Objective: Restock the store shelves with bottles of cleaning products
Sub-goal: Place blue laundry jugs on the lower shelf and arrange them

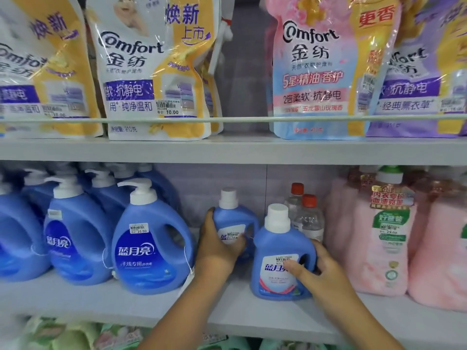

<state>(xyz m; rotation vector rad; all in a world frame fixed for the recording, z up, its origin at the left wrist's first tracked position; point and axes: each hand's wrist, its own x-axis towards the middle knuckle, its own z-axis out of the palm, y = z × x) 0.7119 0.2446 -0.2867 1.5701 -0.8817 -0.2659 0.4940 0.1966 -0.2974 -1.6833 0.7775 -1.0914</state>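
The person's left hand (217,245) wraps its fingers and thumb around a small blue plastic detergent bottle with a white screw cap (233,218), set back toward the rear of the middle white shelf (75,301). The right hand (313,266) grips a second small blue bottle of the same kind (278,251) at its handle side, thumb across the label; this one stands nearer the front edge, just right of the first.

The step in hand looks like seating both bottles in the gap between the large blue pump-top detergent jugs (151,238) on the left and the pink refill packs (379,238) on the right. To do it well, the person should keep each bottle upright, labels facing the front edge, and line them one behind the other without knocking the two clear bottles with red caps (305,215) standing just behind the right-hand bottle.

The shelf board is smooth and white, with bare space along its front edge. Above, an upper shelf carries yellow, pink and purple softener pouches (156,72) behind a thin rail (240,120). Green packs show dimly on the shelf below.
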